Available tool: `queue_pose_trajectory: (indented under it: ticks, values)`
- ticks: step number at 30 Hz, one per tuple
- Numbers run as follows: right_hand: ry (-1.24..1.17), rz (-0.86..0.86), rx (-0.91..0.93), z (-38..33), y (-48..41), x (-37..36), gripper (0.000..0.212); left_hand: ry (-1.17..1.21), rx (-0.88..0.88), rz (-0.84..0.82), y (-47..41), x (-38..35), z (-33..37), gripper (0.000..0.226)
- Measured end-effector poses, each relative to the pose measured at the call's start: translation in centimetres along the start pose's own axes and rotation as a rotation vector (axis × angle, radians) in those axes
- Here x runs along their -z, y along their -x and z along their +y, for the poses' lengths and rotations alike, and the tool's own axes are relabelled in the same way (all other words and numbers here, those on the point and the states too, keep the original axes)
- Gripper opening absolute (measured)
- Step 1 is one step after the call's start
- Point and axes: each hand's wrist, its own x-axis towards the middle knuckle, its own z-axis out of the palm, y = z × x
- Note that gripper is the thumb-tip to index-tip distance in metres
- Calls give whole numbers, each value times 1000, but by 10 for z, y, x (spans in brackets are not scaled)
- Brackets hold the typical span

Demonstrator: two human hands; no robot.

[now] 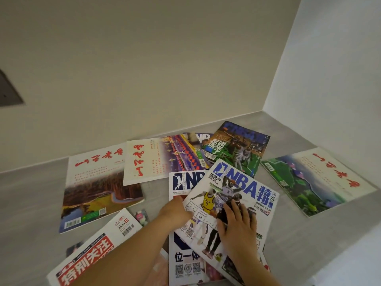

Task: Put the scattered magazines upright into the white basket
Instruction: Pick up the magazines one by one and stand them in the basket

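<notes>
Several magazines lie flat and overlapping on a grey surface in a wall corner. The white basket is not in view. On top of the pile is a white NBA magazine [243, 186] with blue lettering and players on its cover. My left hand [175, 211] is at that cover's left edge, its fingertips hidden under the edge. My right hand [237, 221] lies flat on the lower cover with fingers spread. A second NBA magazine [185, 182] sits underneath. A green basketball magazine [241, 149] lies behind them.
Three magazines with red calligraphy lie around: left [99, 182], middle [156, 159], right [317, 180]. A red-titled magazine [92, 252] sits under my left forearm. A small colourful object [141, 216] lies between magazines. Walls close in behind and to the right, and a dark wall panel [8, 91] is at far left.
</notes>
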Motion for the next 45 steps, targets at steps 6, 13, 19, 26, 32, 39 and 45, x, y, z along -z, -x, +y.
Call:
queue_pose_trajectory:
  ticks: [6,13,19,26,32,39,45]
  values:
    - [-134,81,-115,-6,-3,10,63,154,-121,95,24,1,-6,32]
    - [-928,215,-458,-26,-26,45,63,445,-185,331,70,23,-33,24]
    - [-1156,-100,-328,-91,-33,56,43,561,-252,544,110,68,-82,25]
    - [-1535,-368,-140,-223,1,51,31,740,-265,757,168,134,-170,35]
    - [-1538,-509,-81,-354,40,33,26,743,-188,1009,221,186,-256,39]
    - [-1533,-563,-2,-491,82,14,26,677,-81,1228,275,235,-348,41]
    - [-1511,-558,176,-595,104,20,30,745,-15,1383,301,285,-406,36]
